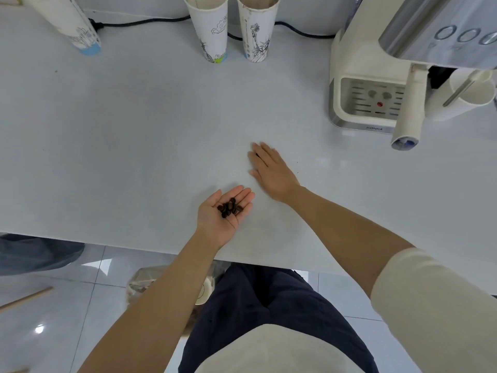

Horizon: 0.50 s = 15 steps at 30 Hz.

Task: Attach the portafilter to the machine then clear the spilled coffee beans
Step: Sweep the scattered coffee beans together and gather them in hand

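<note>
Head view: left hand point(223, 214) is palm-up just above the near table edge, fingers point(243, 193) loosely cupped, not closed. Small pile of coffee beans point(229, 207) sits in the hollow of the palm, at the base of the fingers; nothing is pinched, they rest there.

Right hand point(271, 170) lies flat, palm down on the table point(134, 146), fingers point(262, 152) straight and together, holding nothing. It is just beyond and to the right of the cupped hand, near it but apart. Reads like a sweeping pose; can't tell if any bean is under it.

No loose beans visible on the bare table around either hand; a couple of tiny dark specks right of the flat hand, too small to call.

Portafilter point(407, 109): cream handle sticks out from under the group head of the espresso machine point(360, 65) at far right, over the drip tray. Looks seated, so I judge step one done; lock angle not checkable.

Progress: late in step two. Left, by my read: a last pass on the table, then dump the handful. Three paper cups point(211, 30) stand at the back, well apart from the hands.
</note>
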Motion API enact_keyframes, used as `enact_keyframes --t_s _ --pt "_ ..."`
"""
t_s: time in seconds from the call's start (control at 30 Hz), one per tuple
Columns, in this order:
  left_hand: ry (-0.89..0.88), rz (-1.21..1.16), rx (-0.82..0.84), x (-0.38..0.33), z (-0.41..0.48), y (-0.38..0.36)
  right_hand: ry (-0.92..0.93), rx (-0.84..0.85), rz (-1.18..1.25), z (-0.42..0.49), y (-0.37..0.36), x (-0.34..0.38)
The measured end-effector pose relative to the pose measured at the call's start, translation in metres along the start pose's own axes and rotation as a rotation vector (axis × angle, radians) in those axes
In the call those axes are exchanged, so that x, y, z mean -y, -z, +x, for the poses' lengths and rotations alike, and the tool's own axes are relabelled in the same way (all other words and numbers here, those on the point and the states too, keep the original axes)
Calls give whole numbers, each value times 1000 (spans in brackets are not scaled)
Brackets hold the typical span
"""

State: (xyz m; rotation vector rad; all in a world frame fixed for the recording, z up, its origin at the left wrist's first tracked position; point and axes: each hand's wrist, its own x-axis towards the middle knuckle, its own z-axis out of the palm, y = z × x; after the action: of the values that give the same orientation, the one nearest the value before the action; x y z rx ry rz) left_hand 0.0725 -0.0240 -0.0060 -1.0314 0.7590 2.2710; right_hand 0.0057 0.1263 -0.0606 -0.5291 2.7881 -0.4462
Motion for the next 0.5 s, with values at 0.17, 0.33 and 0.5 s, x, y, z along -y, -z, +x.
enact_keyframes --t_s 0.17,0.33,0.5 --pt "-1 -5 2 0 -1 -2 37 -459 -90 -6 -15 -11" --pt "4 -4 1 1 -1 -5 60 -522 -185 -5 -16 -11" --pt "17 -10 9 3 1 -8 -16 -511 -270 -8 -8 -2"
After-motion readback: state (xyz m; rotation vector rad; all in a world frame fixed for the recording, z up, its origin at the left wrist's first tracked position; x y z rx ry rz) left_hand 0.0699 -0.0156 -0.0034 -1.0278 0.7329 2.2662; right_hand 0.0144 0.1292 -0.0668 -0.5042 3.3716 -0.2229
